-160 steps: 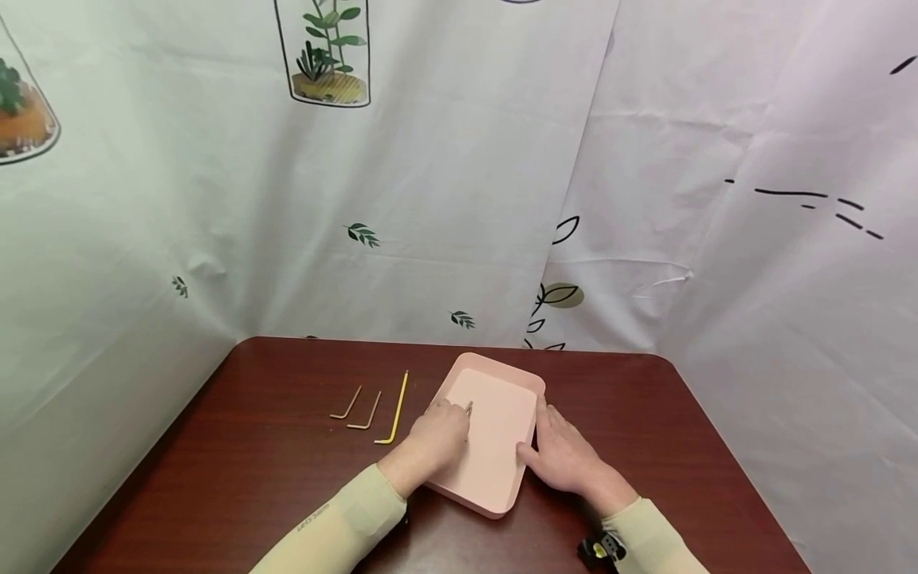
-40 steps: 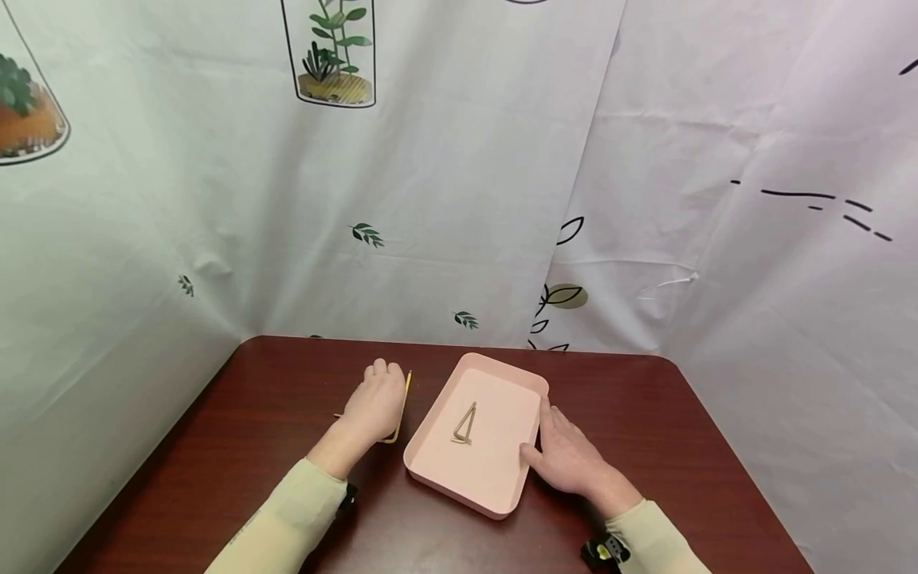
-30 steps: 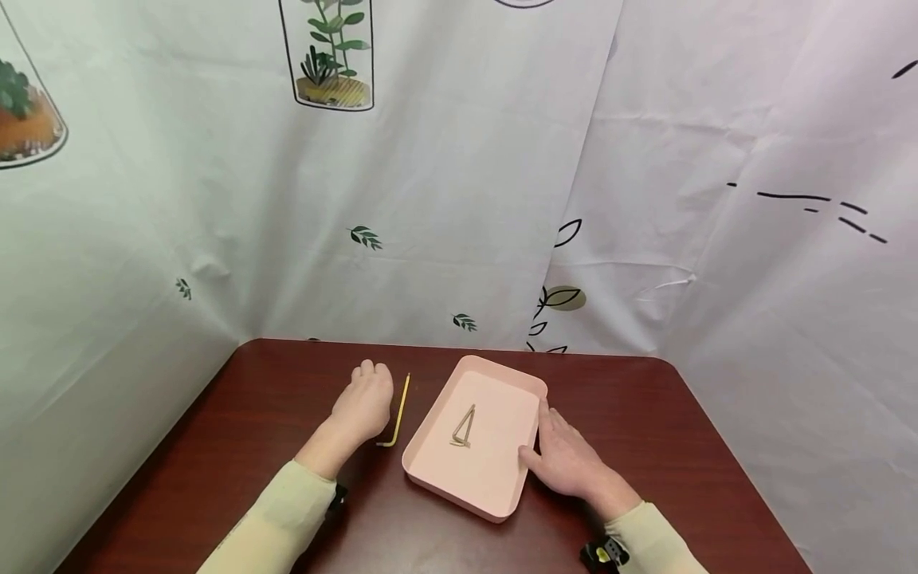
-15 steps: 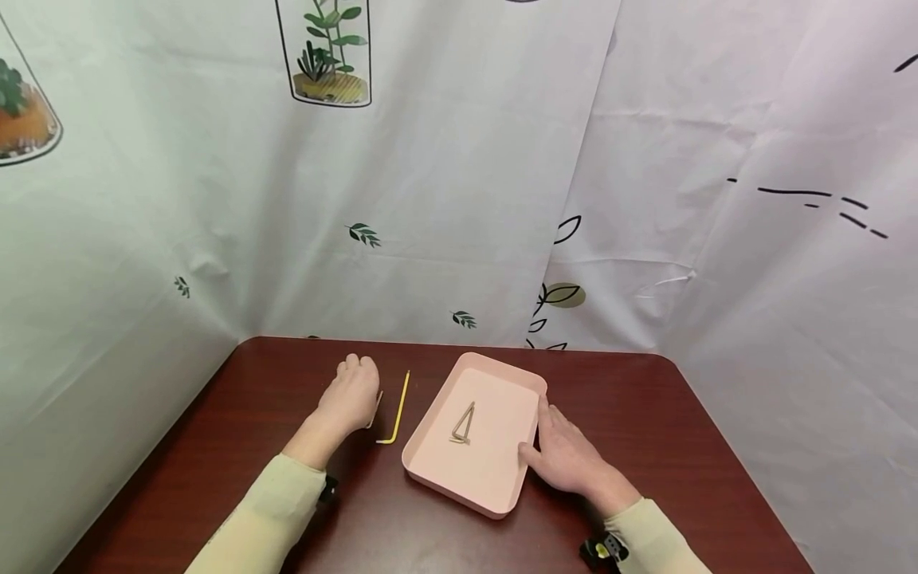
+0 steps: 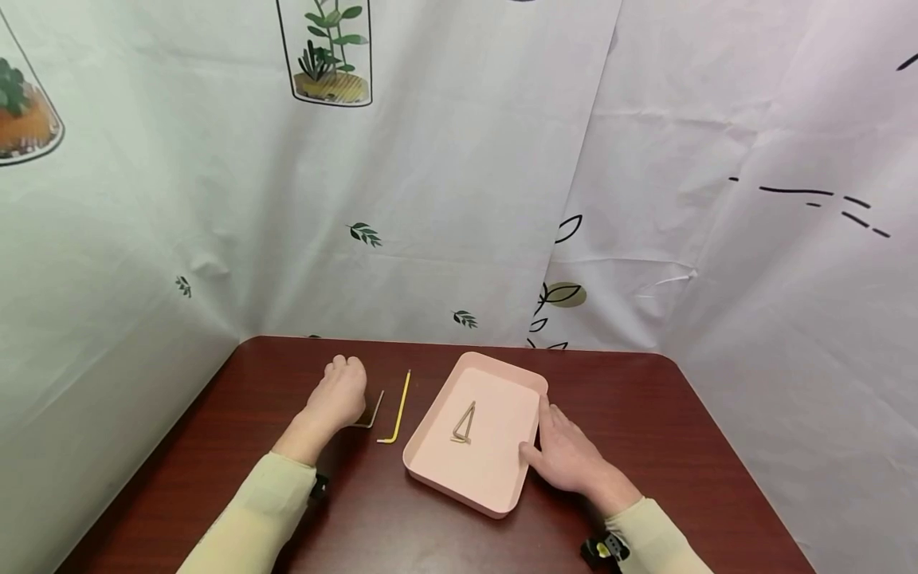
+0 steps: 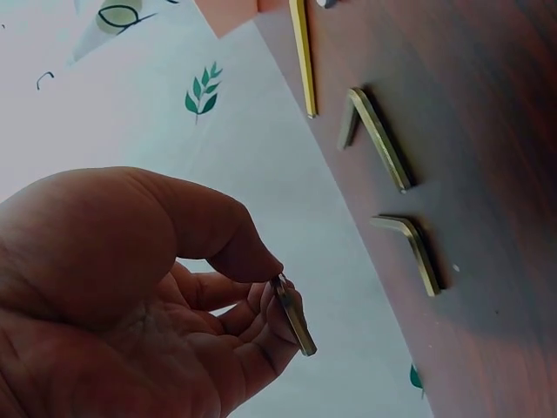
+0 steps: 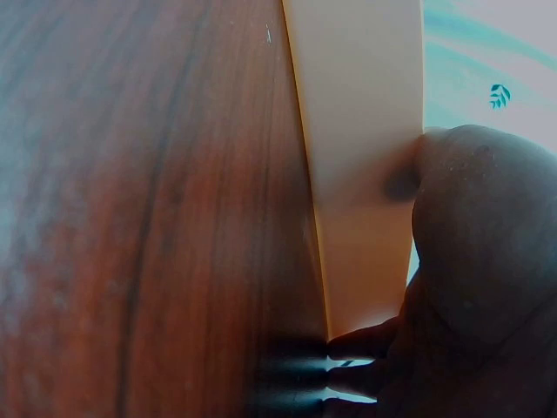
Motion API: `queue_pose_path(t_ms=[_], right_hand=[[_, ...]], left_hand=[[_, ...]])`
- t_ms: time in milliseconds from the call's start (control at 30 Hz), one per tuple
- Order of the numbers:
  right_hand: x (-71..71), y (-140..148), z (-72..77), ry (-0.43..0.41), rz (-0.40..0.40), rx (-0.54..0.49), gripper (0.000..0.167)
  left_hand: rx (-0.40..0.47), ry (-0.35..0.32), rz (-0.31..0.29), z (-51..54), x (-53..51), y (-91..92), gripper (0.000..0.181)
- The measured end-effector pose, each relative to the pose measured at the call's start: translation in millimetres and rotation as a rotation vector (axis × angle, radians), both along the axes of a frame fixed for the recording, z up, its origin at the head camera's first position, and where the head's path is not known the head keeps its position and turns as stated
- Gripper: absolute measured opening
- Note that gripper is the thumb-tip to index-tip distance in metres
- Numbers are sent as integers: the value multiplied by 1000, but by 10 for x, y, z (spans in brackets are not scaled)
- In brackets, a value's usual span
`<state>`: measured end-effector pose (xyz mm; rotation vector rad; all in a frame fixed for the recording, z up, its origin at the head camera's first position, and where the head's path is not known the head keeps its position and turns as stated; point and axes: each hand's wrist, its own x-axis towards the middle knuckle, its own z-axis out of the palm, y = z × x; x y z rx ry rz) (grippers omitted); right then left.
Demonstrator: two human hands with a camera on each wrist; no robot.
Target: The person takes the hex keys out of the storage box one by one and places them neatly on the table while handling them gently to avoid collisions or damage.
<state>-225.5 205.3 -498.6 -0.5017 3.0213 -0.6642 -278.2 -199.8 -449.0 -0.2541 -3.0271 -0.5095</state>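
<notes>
In the left wrist view my left hand pinches a short bronze hex key between thumb and fingers, above the table. Two more bronze hex keys lie on the table near it, with a yellow one beyond. From the head view, the left hand hides the held key and most of the table beneath it; one bronze key shows at its right. My right hand grips the pink tray's right wall, thumb over the rim, fingers along the outside.
Bronze hex keys lie together inside the tray, left of its middle. The yellow key stands between the left hand and the tray on the dark red table. A white printed curtain surrounds the table's back and sides.
My left hand has moved from the tray to the table's left part, then farther left past the yellow key, uncovering a bronze key. The right hand has stayed on the tray.
</notes>
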Motion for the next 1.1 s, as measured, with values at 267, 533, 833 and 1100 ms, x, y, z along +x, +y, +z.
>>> queue_pose_path(t_ms=[267,533,833,1100], right_hand=[[-1,4,3,3,0,5,95],[3,1,33,-6,0,1,94],[5,-7,26,3,-3,-1,95],[14,-7,33,-2,-7,2,93]], left_hand=[[-7,-17,0,-62,-53,-100,10],[-33,-46,18,-85,-92,-186,19],[-45,-71,-8,-112,-131,-292,21],[-39,-98,-41,-131,-185,-407,20]])
